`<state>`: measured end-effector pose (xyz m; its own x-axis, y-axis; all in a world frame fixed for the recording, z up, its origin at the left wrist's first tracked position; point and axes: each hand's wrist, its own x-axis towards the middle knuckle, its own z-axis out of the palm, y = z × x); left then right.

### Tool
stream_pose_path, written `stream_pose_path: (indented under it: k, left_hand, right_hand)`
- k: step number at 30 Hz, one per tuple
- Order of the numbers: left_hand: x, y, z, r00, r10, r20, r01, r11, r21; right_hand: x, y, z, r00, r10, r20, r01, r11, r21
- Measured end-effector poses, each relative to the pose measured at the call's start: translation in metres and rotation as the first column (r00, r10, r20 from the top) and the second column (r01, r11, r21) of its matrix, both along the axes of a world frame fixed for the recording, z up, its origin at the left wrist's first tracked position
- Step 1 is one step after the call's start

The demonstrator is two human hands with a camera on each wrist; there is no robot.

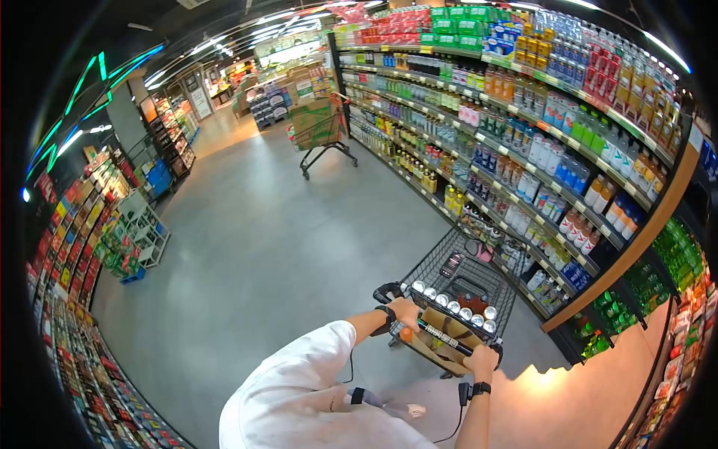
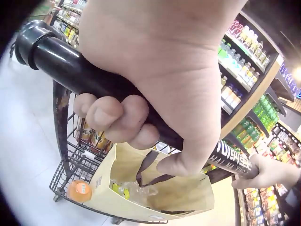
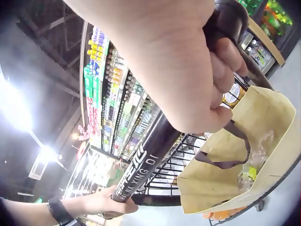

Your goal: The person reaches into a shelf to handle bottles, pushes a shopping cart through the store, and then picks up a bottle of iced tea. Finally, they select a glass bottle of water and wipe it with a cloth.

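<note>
1. Both hands, the left hand (image 1: 404, 310) and the right hand (image 1: 482, 362), are curled round the black handle (image 2: 59, 61), with a gap between them. The cart (image 1: 430, 258) is in the aisle, close beside the drink shelf (image 1: 621, 268).
2. A sharp turn to the right might make the cart scrape that shelf and shake bottles loose. I can't tell if they touch now.
3. The silver-topped cans (image 1: 454, 307) stand in a row near the handle. A hard stop could tip them over.
4. The paper bag (image 2: 197, 190) has its top wide open. If it leans too far, things might spill out.
5. The round orange thing (image 2: 80, 190) is just beside the bag — a bump could set it rolling.
6. Another cart (image 1: 318, 135) stands well ahead. Looking down too long could mean a crash.
</note>
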<state>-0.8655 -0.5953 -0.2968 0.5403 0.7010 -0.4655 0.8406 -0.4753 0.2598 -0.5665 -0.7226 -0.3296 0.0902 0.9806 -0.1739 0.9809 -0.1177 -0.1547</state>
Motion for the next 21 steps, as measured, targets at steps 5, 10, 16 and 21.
stream_pose_path:
  k: [5, 10, 16, 21]
  left_hand:
    - [-0.017, -0.027, 0.008, 0.999, -0.04, 0.031, 0.038, 0.998, 0.044]
    - [-0.049, -0.052, 0.004, 0.986, -0.14, 0.096, 0.133, 0.988, 0.075]
    - [-0.075, -0.068, -0.023, 0.948, -0.269, 0.172, 0.223, 0.943, 0.247]
    - [-0.077, -0.076, -0.033, 0.924, -0.364, 0.118, 0.328, 0.912, 0.245]
  right_hand:
    - [-0.025, -0.04, -0.006, 0.998, -0.056, 0.024, 0.054, 0.997, 0.064]
    - [-0.068, -0.092, -0.013, 0.988, -0.153, 0.03, 0.15, 0.984, 0.095]
    - [-0.12, -0.148, -0.003, 0.959, -0.28, 0.035, 0.274, 0.953, 0.128]
    - [-0.146, -0.182, -0.014, 0.935, -0.353, 0.04, 0.344, 0.927, 0.153]
